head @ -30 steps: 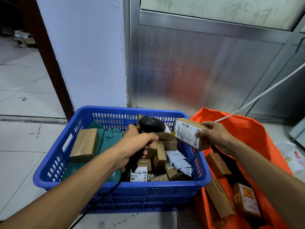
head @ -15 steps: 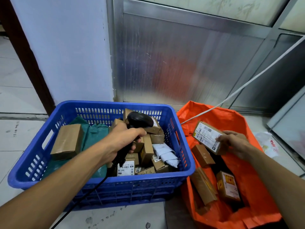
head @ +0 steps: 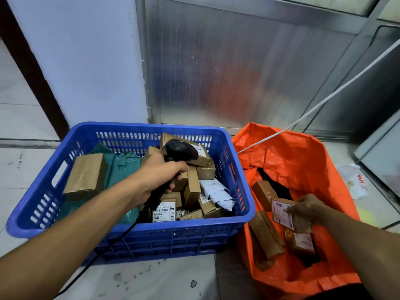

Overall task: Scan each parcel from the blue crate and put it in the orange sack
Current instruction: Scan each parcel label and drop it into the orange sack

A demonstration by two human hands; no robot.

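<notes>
The blue crate [head: 138,229] stands on the floor at left, holding several cardboard parcels, green mailer bags and a grey mailer. Over its middle, my left hand [head: 158,178] grips a black barcode scanner [head: 179,151] by the handle, its cable trailing down towards me. To the right lies the open orange sack [head: 303,161] with several brown boxes inside. My right hand [head: 307,210] is down inside the sack, holding a small labelled cardboard parcel [head: 282,213] just above the boxes there.
A white wall and a metal panel stand right behind the crate and the sack. A white cable [head: 324,100] runs diagonally from the upper right to the sack's edge. A white plastic bag [head: 355,180] lies on the tiled floor at far right.
My right hand has carried the labelled parcel from beside the scanner over the crate rightward and down into the orange sack. My left hand has kept the scanner over the crate.
</notes>
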